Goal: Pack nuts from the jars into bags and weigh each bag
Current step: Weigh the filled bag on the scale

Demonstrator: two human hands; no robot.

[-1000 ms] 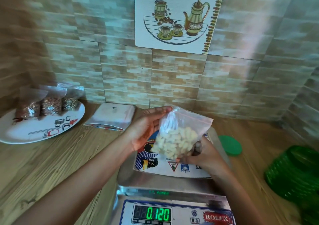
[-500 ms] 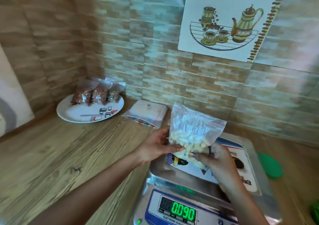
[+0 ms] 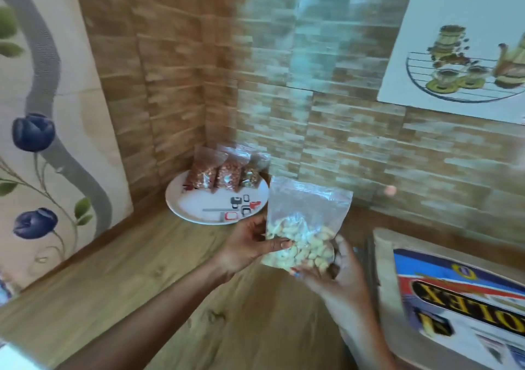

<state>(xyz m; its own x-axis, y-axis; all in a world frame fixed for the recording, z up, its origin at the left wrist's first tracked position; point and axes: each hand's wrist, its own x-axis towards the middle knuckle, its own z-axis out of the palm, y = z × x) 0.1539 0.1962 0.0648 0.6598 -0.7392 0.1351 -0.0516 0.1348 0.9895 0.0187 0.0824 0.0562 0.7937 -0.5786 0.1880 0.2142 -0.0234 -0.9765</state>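
Lifted off the scale at 4 o'clock, cashew bag hangs mid-frame over the counter, left hand pinching its side, right hand cupping underneath, plate w/ three filled bags at 11 o'clock; weighing apparently done, stowing left.

Wooden counter, meeting two walls at a back corner. White plate printed with red, grey and black shapes, set in that back corner, near both walls. Walls clad in brick-pattern tiles, tan and pale grey. Picture tile, upper right of the back wall: cups, stacked mugs and a teapot on a lined oval tray, cut by the frame edge. Floral panel, far left: two blue flowers on thin stems with green leaves, beside a curving grey band.
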